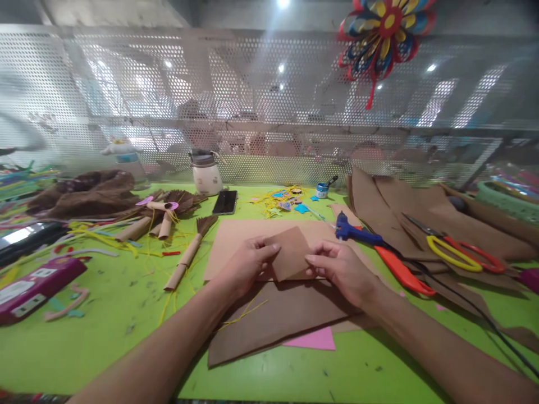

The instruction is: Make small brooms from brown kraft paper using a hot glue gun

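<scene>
A small brown paper piece is held between both hands above a stack of brown sheets on the green table. My left hand pinches its left edge with thumb and fingers. My right hand pinches its right edge. A larger tan sheet lies under the piece, and a pink sheet sticks out below the stack.
A blue and orange glue gun lies right of my hands, its cord trailing to the right. Yellow and red scissors rest on brown sheets. Rolled paper brooms, a phone, a white jar and scraps lie left and behind. A mesh panel stands at the back.
</scene>
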The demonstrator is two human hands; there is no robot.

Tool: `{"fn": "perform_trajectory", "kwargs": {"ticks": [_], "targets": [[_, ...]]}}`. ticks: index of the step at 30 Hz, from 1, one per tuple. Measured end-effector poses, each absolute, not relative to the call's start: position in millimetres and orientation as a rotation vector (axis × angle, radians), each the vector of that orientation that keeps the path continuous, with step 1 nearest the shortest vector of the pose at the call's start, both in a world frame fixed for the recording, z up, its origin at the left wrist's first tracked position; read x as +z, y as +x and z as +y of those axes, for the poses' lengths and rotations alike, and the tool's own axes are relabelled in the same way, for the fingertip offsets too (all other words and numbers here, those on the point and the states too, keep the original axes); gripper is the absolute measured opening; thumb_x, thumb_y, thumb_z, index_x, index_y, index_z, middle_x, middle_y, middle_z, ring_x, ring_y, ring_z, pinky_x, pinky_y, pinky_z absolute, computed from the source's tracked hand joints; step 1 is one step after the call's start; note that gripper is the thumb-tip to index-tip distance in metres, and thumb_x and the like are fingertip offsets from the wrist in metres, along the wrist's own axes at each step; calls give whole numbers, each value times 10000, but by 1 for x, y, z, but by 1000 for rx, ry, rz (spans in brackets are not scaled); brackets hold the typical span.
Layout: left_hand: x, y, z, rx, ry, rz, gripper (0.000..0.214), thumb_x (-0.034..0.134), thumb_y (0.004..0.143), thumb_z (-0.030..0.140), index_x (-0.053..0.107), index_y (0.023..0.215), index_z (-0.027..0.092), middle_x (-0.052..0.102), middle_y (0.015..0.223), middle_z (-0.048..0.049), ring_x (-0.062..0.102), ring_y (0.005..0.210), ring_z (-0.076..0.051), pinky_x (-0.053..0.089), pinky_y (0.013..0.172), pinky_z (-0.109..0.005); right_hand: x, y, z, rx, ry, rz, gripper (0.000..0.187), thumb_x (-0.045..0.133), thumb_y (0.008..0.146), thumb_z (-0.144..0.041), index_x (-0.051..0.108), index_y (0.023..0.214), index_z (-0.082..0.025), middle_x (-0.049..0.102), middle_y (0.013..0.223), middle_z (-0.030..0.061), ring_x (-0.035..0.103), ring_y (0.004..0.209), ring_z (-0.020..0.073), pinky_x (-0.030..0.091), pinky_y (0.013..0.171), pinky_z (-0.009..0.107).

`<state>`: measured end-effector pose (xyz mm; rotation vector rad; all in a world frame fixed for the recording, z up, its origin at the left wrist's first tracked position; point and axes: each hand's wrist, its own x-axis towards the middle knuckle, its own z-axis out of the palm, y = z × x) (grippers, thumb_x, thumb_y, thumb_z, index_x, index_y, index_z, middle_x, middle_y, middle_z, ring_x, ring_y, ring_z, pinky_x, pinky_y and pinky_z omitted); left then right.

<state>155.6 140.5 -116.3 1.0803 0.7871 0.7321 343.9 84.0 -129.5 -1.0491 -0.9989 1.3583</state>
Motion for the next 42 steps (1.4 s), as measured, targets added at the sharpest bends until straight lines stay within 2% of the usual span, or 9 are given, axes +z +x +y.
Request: {"fn": "perform_trajectory", "kwargs": {"ticks": [6, 9, 15, 22, 27, 31, 36, 39, 42], "targets": [[-116, 157, 141, 763, 979, 607, 313, 638, 804, 269, 663, 1067, 101, 715, 985, -151, 681, 854, -239, 526, 735, -327, -126, 345, 83, 1382, -1086, -1012, 240, 795, 639, -276, 595, 702, -159, 596, 622, -20, 570, 576, 118, 443, 577, 256], [-117, 157, 141, 762, 960, 554, 297, 593, 832, 250, 651, 1087, 109, 703, 1026, -155, 676, 860, -242, 537, 716, -343, -125, 346, 82, 1395, -1107, -1068, 240, 801, 636, -279, 603, 692, -156, 590, 614, -17, 556, 585, 114, 428, 578, 246], [-121, 154, 142, 687, 978, 542, 278, 565, 848, 223, 659, 1084, 110, 701, 1025, -152, 672, 832, -222, 533, 676, -312, -122, 348, 85, 1374, -1036, -1011, 225, 749, 721, -363, 662, 774, -162, 586, 662, -11, 528, 589, 102, 436, 586, 241], [-124, 155, 143, 649, 1012, 537, 230, 576, 848, 201, 691, 1011, 88, 703, 1000, -151, 661, 812, -189, 513, 716, -283, -123, 348, 89, 1451, -937, -928, 332, 682, 754, -489, 656, 717, -160, 615, 624, 12, 522, 526, 107, 420, 531, 241], [-126, 155, 143, 634, 1009, 533, 219, 550, 863, 190, 682, 998, 79, 700, 978, -145, 653, 817, -184, 514, 724, -286, -125, 343, 86, 1395, -1023, -991, 292, 720, 742, -436, 630, 711, -159, 596, 646, -13, 512, 539, 86, 411, 514, 210], [-126, 154, 144, 604, 1000, 535, 259, 505, 897, 276, 666, 983, 92, 703, 938, -132, 652, 767, -181, 520, 666, -282, -125, 342, 84, 1337, -1104, -1003, 261, 782, 679, -358, 648, 756, -148, 618, 676, -15, 543, 572, 83, 431, 550, 206], [-120, 154, 147, 542, 933, 545, 516, 349, 935, 502, 653, 953, 85, 702, 790, -131, 635, 606, -160, 503, 564, -257, -125, 342, 82, 1318, -1121, -962, 283, 801, 637, -364, 632, 716, -151, 625, 653, -14, 548, 561, 89, 430, 551, 219], [-118, 153, 149, 515, 904, 552, 632, 268, 926, 580, 658, 943, 82, 697, 749, -136, 645, 602, -172, 498, 541, -257, -125, 341, 82, 1318, -1121, -964, 287, 805, 625, -374, 629, 690, -157, 613, 633, -19, 541, 556, 94, 422, 550, 229], [-119, 153, 150, 503, 886, 543, 661, 269, 908, 619, 665, 919, 90, 693, 733, -131, 651, 612, -177, 501, 550, -260, -126, 341, 83, 1308, -1138, -971, 289, 806, 619, -388, 643, 692, -162, 617, 638, -14, 537, 553, 101, 410, 544, 239]]}}
